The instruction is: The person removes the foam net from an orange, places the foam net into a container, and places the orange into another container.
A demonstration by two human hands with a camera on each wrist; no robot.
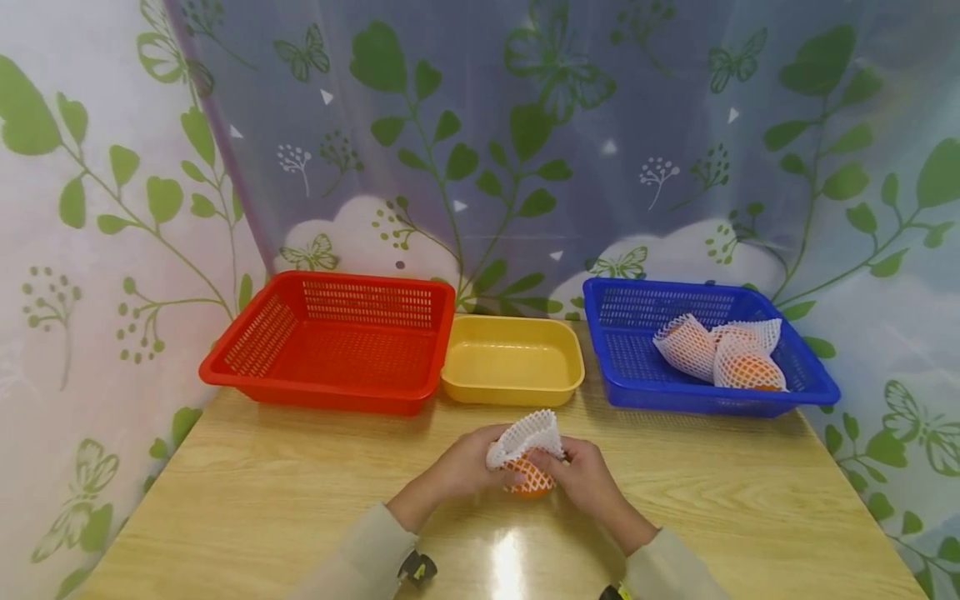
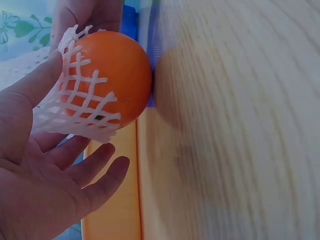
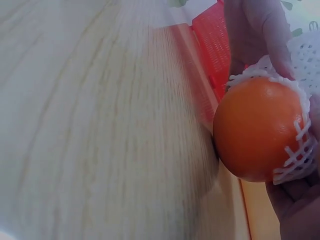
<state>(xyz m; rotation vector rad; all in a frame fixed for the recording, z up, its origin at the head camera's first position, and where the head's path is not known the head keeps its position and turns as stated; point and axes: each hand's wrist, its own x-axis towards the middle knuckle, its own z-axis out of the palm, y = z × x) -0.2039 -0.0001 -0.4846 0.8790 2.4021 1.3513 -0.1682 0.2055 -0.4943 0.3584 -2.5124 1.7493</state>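
Observation:
An orange (image 1: 532,490) sits low over the table, partly inside a white foam net sleeve (image 1: 531,433). Its bare lower part shows in the left wrist view and the right wrist view. My left hand (image 1: 467,465) holds the sleeve at its left side, thumb on the mesh and fingers behind. From the other side my right hand (image 1: 589,478) grips the sleeve and fruit, thumb in front. The loose end of the net stands up above the fruit. Whether the orange (image 3: 257,131) touches the tabletop I cannot tell.
Behind the hands stand a red basket (image 1: 420,392) at left, a yellow tray (image 1: 517,395) in the middle and a blue basket (image 1: 637,398) at right. Several netted fruits (image 1: 690,348) lie in the blue one. A patterned curtain (image 1: 480,125) hangs behind the wooden table (image 1: 262,500).

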